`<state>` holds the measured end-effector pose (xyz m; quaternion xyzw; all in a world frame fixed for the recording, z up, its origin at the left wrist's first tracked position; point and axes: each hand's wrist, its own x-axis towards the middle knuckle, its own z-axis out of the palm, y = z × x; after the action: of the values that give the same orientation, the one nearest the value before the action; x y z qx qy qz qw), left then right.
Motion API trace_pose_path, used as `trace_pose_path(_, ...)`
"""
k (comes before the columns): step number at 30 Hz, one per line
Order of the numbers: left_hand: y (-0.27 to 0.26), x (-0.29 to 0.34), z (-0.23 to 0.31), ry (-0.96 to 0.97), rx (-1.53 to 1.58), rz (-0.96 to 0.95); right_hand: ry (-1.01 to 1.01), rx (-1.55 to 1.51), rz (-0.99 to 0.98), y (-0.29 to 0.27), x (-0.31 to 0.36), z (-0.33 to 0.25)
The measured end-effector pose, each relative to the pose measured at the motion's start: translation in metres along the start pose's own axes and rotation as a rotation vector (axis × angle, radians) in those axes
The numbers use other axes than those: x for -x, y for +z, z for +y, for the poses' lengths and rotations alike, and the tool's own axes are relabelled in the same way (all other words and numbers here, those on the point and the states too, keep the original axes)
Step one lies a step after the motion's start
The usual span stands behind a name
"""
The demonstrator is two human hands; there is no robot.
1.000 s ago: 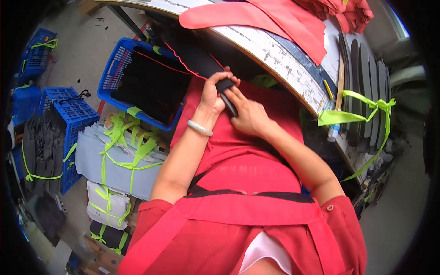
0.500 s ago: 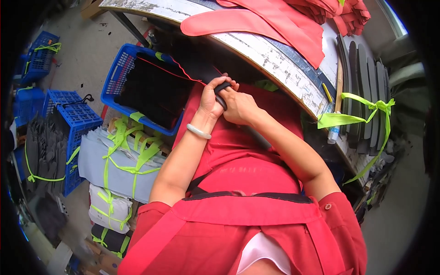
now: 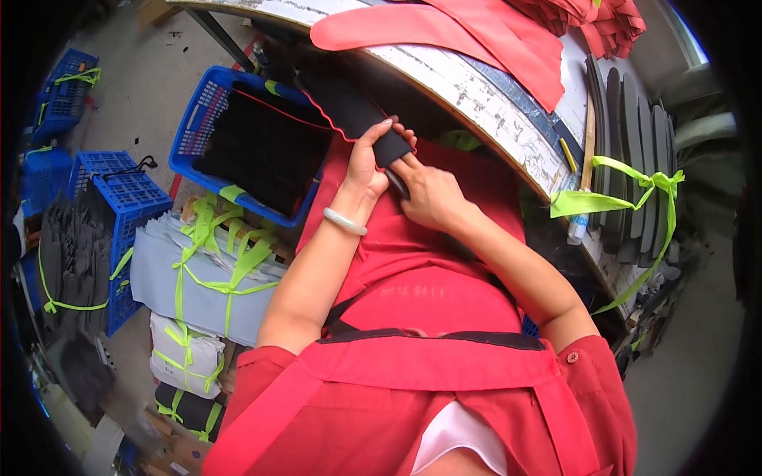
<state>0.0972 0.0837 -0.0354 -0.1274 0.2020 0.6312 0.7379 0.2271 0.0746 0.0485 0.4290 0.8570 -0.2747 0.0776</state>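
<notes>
A black fabric piece with a red edging (image 3: pixel 343 99) stretches from beside the table's edge down to my hands, over my red apron (image 3: pixel 468 190). My left hand (image 3: pixel 369 159) is wrapped round its near end, thumb on top and fingers at the far side. Close against it, my right hand (image 3: pixel 432 190) has its fingertips at the end of the black fabric, gripping it or tucked into it. Below the right fingers a dark strip shows in part, and its far end is hidden under the hands. A pale bangle (image 3: pixel 345 221) is on my left wrist.
A blue crate (image 3: pixel 213 176) holding black fabric stands left of my hands. Grey bundles (image 3: pixel 210 278) tied with green ribbon lie nearer. Ahead, a worn white table (image 3: pixel 468 107) bears red pieces (image 3: pixel 444 36). Grey curved strips (image 3: pixel 631 151) hang at the right.
More of the black fabric now shows, flatter and stretched out beyond my left hand. My right hand has shifted slightly right and nearer. The head view has moved a little.
</notes>
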Motion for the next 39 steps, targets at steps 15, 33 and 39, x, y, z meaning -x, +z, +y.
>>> trace_pose_path(15, -0.004, 0.0, -0.003, -0.071, 0.016, -0.14, 0.003, -0.047, -0.051, -0.004, -0.033, -0.002)
trace_pose_path(33, -0.008, -0.007, -0.008, -0.071, 0.001, -0.114, -0.002, -0.038, 0.074, 0.003, -0.016, 0.006)
trace_pose_path(39, 0.002, 0.007, 0.003, -0.062, -0.022, -0.059, -0.019, -0.072, 0.021, 0.006, 0.012, 0.007)
